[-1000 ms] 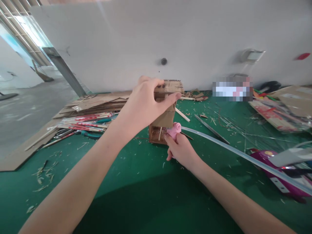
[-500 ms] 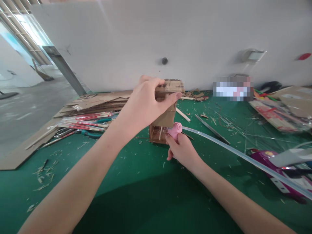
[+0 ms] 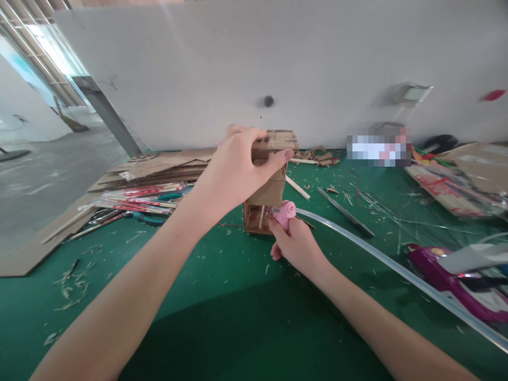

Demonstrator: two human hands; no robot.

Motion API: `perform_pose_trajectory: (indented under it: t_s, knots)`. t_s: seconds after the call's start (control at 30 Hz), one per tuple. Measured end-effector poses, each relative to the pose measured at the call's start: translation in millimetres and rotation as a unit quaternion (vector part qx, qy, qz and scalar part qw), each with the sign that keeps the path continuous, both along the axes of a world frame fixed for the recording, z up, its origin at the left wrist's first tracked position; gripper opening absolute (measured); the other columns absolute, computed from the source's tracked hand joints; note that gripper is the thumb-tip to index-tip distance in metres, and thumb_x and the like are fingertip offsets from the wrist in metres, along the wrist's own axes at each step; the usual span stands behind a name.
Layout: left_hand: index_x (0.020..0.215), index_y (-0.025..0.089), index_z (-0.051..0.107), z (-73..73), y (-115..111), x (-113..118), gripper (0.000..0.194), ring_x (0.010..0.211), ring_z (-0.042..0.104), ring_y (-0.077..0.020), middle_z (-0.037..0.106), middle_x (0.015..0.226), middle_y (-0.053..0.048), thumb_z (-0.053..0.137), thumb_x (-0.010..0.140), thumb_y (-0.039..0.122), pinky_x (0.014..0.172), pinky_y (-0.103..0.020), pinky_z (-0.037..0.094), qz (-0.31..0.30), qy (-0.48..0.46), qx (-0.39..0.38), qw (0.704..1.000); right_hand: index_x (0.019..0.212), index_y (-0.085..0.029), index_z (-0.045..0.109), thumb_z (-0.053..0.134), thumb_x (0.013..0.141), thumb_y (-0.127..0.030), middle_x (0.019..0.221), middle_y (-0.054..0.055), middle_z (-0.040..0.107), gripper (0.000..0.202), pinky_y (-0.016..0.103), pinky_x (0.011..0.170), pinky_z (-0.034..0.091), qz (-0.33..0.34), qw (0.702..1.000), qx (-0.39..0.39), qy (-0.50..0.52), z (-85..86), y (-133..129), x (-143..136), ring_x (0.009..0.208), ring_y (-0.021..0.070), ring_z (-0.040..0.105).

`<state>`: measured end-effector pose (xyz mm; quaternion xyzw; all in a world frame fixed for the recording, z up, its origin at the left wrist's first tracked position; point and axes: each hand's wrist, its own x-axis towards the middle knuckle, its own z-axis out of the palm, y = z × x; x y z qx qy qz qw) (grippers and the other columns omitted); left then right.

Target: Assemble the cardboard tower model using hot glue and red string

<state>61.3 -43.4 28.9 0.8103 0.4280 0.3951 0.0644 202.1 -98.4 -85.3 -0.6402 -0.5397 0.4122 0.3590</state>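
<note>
A small brown cardboard structure (image 3: 266,191) stands on the green table, with an opening low on its near side. My left hand (image 3: 242,164) grips its upper part from the left, thumb across the near side and fingers over the top. In my right hand (image 3: 294,241) is a pink glue gun (image 3: 286,211), its front end pointing left into the opening. A long translucent glue stick (image 3: 369,248) runs from the back of the glue gun toward the lower right. A thin pale stick (image 3: 261,217) shows inside the opening. The glue gun's tip is hidden.
Stacked cardboard sheets (image 3: 166,166), red-wrapped packets (image 3: 135,198) and teal-handled tools (image 3: 148,218) lie left. A grey metal strip (image 3: 345,211), a wooden stick (image 3: 297,187) and a purple device (image 3: 440,270) lie right. A white wall (image 3: 198,79) rises behind. Scraps litter the green table (image 3: 222,317).
The back of the glue gun has dipped slightly, and its glue stick has shifted a little downward. My left hand keeps its hold on the cardboard structure.
</note>
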Motion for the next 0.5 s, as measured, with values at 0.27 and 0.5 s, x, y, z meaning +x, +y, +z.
perform_pose_trajectory:
  t_s: [0.27, 0.5]
  knots:
    - [0.110, 0.025, 0.060, -0.8, 0.2, -0.8, 0.042, 0.122, 0.052, -0.0310, 0.057, 0.123, -0.009, 0.057, 0.085, 0.059, 0.106, -0.047, 0.043, -0.010, -0.010, -0.011, 1.000, 0.075, -0.019, 0.053, 0.051, 0.092, -0.034, 0.041, -0.001, 0.058, 0.022, 0.020, 0.038, 0.043, -0.009, 1.000, 0.009, -0.007, 0.7, -3.0, -0.2, 0.034, 0.0124, 0.057]
    - [0.113, 0.023, 0.059, -0.2, -1.0, -1.4, 0.046, 0.121, 0.054, -0.0292, 0.056, 0.125, -0.009, 0.057, 0.085, 0.059, 0.107, -0.045, 0.041, -0.001, 0.001, -0.001, 1.000, 0.084, -0.019, 0.054, 0.050, 0.091, -0.035, 0.041, -0.003, 0.056, 0.018, 0.021, 0.036, 0.042, -0.008, 1.000, 0.007, -0.022, 3.6, -3.8, -1.4, 0.034, 0.0132, 0.055]
